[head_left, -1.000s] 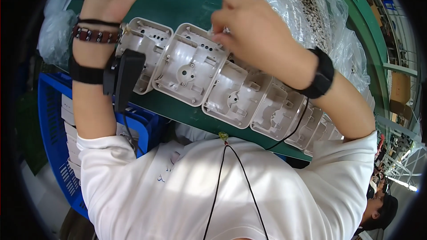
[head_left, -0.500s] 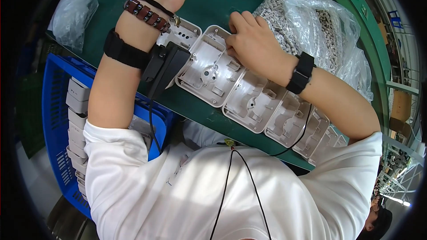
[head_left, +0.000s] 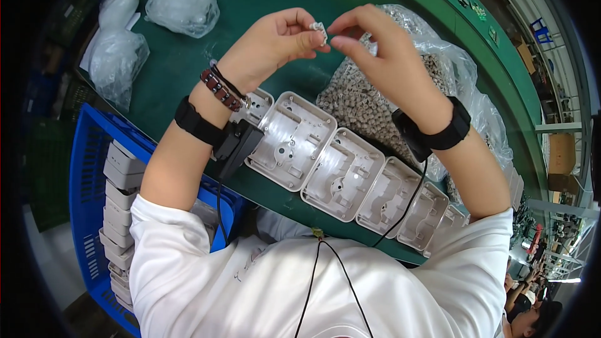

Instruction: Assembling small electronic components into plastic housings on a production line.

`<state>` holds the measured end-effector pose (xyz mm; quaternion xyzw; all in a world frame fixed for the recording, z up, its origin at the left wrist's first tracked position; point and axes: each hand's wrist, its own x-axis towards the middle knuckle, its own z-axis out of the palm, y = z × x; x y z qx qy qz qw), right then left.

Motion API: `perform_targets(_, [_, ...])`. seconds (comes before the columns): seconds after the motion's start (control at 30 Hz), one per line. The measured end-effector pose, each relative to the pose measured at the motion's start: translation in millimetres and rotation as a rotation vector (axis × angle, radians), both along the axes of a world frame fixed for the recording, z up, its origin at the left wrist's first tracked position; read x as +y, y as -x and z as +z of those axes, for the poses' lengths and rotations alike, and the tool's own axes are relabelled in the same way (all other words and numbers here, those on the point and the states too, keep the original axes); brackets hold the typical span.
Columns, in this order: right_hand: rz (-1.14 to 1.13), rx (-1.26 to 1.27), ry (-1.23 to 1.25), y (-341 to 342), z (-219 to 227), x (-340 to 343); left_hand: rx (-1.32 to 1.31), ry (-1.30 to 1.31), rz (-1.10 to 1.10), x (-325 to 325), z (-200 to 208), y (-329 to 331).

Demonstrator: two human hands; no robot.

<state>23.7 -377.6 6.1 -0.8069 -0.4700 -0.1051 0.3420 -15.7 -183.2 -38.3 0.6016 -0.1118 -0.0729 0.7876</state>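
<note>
My left hand (head_left: 278, 42) pinches a small white plastic part (head_left: 320, 32) between thumb and fingers, above the far side of the bench. Just right of it is my right hand (head_left: 382, 44), its thumb and forefinger apart and their tips close to the part. I see nothing between those fingers. Below my hands, a slanting row of pale grey plastic housings lies with the open insides up; one housing (head_left: 299, 134) is nearest my left forearm, and another housing (head_left: 350, 169) is beside it. The leftmost is partly hidden by my left wrist.
A clear bag (head_left: 363, 97) heaped with small pale parts lies beyond the row, under my right arm. Two clear plastic bags (head_left: 183, 3) rest at the far left of the green bench (head_left: 250, 0). A blue crate (head_left: 87, 169) with stacked grey housings stands at my left.
My right hand has lifted off the housings and come up beside my left. The left hand's small white part now shows. The view has shifted, with the housings lower in it.
</note>
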Motion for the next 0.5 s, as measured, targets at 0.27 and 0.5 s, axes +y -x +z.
perform_targets(0.27, [0.056,0.279,-0.215,6.0,6.2,17.5,-0.107,0.109,-0.093,8.6,7.0,-2.7])
perform_targets(0.5, [0.125,0.15,-0.116,-7.1,15.9,26.9,-0.157,0.154,-0.134,20.7,8.7,-2.6])
